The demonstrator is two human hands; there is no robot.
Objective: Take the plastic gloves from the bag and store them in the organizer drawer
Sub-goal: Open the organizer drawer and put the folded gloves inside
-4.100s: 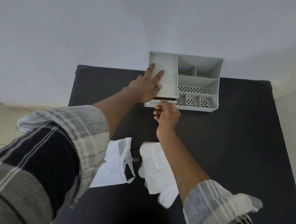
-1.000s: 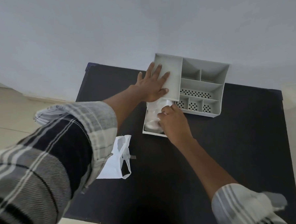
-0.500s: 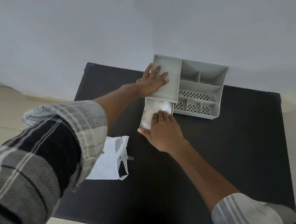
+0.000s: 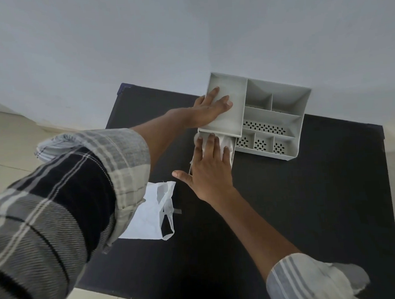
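I see the grey organizer at the far edge of the dark surface, against the wall. The left hand lies flat and spread on the organizer's large left compartment, fingers extended, gripping nothing. Below that compartment the drawer stands pulled out toward me, and the plastic gloves sit inside it — a pale, crumpled mass showing between the fingers. The right hand presses down on them, palm flat, fingers stretched toward the organizer and thumb splayed out to the left over the surface; it closes on nothing. The white bag lies flat on the surface near the left forearm, well apart from the drawer, partly hidden under the plaid sleeve.
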